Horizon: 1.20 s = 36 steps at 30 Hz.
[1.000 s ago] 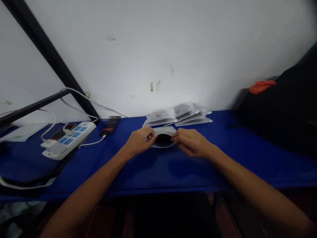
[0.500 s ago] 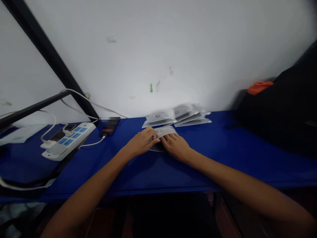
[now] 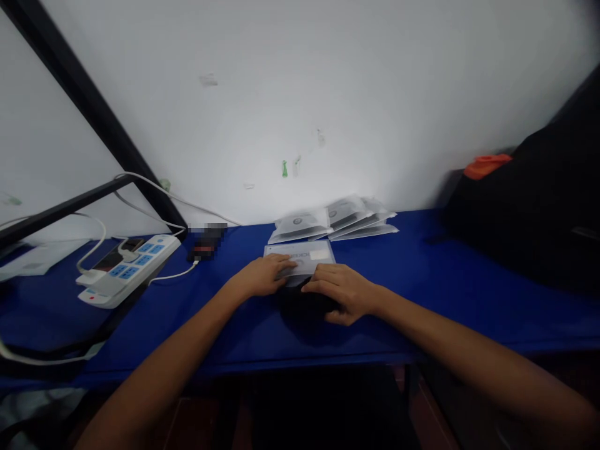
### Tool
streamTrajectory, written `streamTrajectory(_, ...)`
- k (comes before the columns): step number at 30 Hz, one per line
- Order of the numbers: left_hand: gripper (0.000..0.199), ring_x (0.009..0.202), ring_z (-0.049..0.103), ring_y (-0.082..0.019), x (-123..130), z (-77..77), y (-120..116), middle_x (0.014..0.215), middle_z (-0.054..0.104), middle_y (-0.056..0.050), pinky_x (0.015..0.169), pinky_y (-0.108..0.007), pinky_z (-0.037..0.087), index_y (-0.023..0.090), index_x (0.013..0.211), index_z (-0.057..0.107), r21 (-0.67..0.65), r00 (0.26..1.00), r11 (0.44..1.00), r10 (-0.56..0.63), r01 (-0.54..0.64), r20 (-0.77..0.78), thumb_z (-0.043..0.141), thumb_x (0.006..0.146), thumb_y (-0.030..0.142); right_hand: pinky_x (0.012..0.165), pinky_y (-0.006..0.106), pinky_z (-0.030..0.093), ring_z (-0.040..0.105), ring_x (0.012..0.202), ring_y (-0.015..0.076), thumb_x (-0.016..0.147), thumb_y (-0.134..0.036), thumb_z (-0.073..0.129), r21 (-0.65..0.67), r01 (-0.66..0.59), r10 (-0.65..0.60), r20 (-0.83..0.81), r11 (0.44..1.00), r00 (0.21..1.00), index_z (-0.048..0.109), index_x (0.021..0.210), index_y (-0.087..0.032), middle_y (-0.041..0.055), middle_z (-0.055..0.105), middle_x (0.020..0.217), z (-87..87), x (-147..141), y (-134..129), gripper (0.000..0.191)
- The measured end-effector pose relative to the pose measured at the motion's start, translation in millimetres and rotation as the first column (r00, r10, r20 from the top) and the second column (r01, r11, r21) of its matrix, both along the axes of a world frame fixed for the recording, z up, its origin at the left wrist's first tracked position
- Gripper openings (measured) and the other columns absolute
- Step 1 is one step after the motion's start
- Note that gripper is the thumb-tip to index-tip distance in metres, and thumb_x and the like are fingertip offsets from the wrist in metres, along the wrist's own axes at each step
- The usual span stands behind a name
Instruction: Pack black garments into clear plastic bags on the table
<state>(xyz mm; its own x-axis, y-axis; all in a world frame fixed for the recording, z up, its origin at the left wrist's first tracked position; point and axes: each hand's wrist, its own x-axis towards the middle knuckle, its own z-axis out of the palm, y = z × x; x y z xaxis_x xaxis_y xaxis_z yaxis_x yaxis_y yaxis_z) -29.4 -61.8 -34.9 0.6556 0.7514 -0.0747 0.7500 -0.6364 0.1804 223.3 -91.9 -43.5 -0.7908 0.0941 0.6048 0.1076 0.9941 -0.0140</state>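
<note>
Lying on the glossy blue tabletop (image 3: 435, 300) just below a stack of translucent plastic packets (image 3: 340, 219), a flat rectangular plastic pouch (image 3: 307, 254) is pressed by the left hand (image 3: 262, 277), fingers spread open, while the right hand (image 3: 341, 290) curls around a soft black bundle (image 3: 304, 305) at the pouch's near edge.

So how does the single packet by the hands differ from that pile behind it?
The flat grey-white plastic packet lies alone under the left hand, while the fanned pile of matching packets sits untouched nearer the wall. The single packet shows a label; the pile shows round dark logos. Both are pale, thin sleeves on the blue tabletop.
</note>
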Motion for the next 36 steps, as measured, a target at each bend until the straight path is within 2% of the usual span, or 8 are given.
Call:
streamTrajectory(3, 0.062, 0.139, 0.044, -0.031, -1.0, -4.5, 10.7, 0.152, 0.045, -0.012, 0.115, -0.044, 0.034, 0.022, 0.142, 0.052, 0.013, 0.998, 0.998, 0.061, -0.061, 0.018, 0.049, 0.093, 0.060, 0.070, 0.034, 0.049, 0.057, 0.079, 0.0223, 0.079, -0.029, 0.051, -0.040, -0.010, 0.011, 0.028, 0.999, 1.000, 0.053, 0.118, -0.014, 0.0104, 0.064, 0.092, 1.9, -1.2, -2.0, 0.042)
streamTrajectory(7, 0.060, 0.137, 0.046, -0.029, -0.5, -5.8, 21.9, 0.147, 0.051, -0.010, 0.114, -0.042, 0.035, 0.023, 0.138, 0.055, 0.040, 0.995, 0.996, 0.084, -0.086, 0.050, 0.036, 0.097, 0.062, 0.072, 0.036, 0.050, 0.058, 0.083, 0.0234, 0.079, -0.029, 0.051, -0.070, 0.007, -0.001, 0.091, 0.998, 0.996, 0.054, 0.119, -0.014, 0.0114, 0.065, 0.096, 2.0, -0.1, 0.3, 0.042)
streamTrajectory(12, 0.068, 0.124, 0.055, -0.036, 0.5, 0.9, 13.6, 0.138, 0.056, -0.013, 0.101, -0.049, 0.044, 0.027, 0.138, 0.054, 0.108, 0.994, 0.989, 0.102, -0.099, -0.026, 0.048, 0.087, 0.072, 0.072, 0.036, 0.049, 0.057, 0.081, 0.0232, 0.077, -0.027, 0.052, -0.091, 0.039, -0.028, 0.122, 0.995, 0.992, 0.055, 0.118, -0.013, 0.0114, 0.064, 0.094, 2.8, 3.3, 3.5, 0.044)
streamTrajectory(16, 0.074, 0.120, 0.054, -0.038, 9.5, -1.4, 12.4, 0.133, 0.053, -0.016, 0.097, -0.053, 0.045, 0.029, 0.145, 0.045, 0.146, 0.993, 0.986, 0.089, -0.077, -0.078, 0.055, 0.084, 0.069, 0.073, 0.036, 0.049, 0.057, 0.083, 0.0233, 0.076, -0.026, 0.052, -0.121, 0.037, -0.021, 0.134, 0.992, 0.991, 0.054, 0.120, -0.013, 0.0113, 0.063, 0.096, 4.3, 2.5, 3.8, 0.046)
streamTrajectory(21, 0.074, 0.140, 0.037, -0.034, 21.4, -14.2, 25.2, 0.152, 0.037, -0.019, 0.113, -0.047, 0.032, 0.017, 0.143, 0.041, 0.081, 1.000, 0.997, 0.017, -0.015, -0.017, 0.060, 0.085, 0.060, 0.075, 0.037, 0.049, 0.057, 0.086, 0.0244, 0.075, -0.025, 0.053, -0.149, 0.033, -0.011, 0.148, 0.988, 0.989, 0.055, 0.118, -0.012, 0.0128, 0.064, 0.097, 4.8, 1.7, 4.2, 0.045)
streamTrajectory(26, 0.075, 0.140, 0.036, -0.034, 25.1, -16.8, 27.8, 0.151, 0.041, -0.016, 0.113, -0.050, 0.029, 0.020, 0.145, 0.037, 0.075, 0.999, 0.997, -0.016, 0.018, -0.030, 0.056, 0.086, 0.062, 0.075, 0.037, 0.050, 0.058, 0.085, 0.0239, 0.074, -0.025, 0.054, -0.171, 0.039, -0.010, 0.165, 0.985, 0.986, 0.056, 0.117, -0.012, 0.0128, 0.065, 0.098, 5.5, 2.6, 4.2, 0.045)
streamTrajectory(31, 0.070, 0.136, 0.035, -0.040, 40.3, -14.8, 33.8, 0.151, 0.037, -0.018, 0.103, -0.062, 0.033, 0.025, 0.152, 0.031, 0.094, 0.993, 0.994, 0.059, -0.049, -0.105, 0.038, 0.094, 0.063, 0.078, 0.039, 0.051, 0.059, 0.090, 0.0252, 0.074, -0.026, 0.053, -0.184, -0.003, 0.031, 0.148, 0.983, 0.989, 0.057, 0.117, -0.012, 0.0134, 0.065, 0.100, 5.6, 3.0, 3.9, 0.046)
streamTrajectory(36, 0.070, 0.131, 0.039, -0.043, 58.8, -15.6, 34.7, 0.146, 0.041, -0.020, 0.098, -0.066, 0.035, 0.023, 0.149, 0.037, 0.109, 0.981, 0.983, 0.162, -0.150, -0.107, 0.039, 0.092, 0.063, 0.078, 0.039, 0.051, 0.059, 0.088, 0.0248, 0.074, -0.025, 0.053, -0.194, -0.004, 0.033, 0.143, 0.981, 0.989, 0.057, 0.118, -0.013, 0.0124, 0.065, 0.098, 5.1, 3.3, 3.9, 0.046)
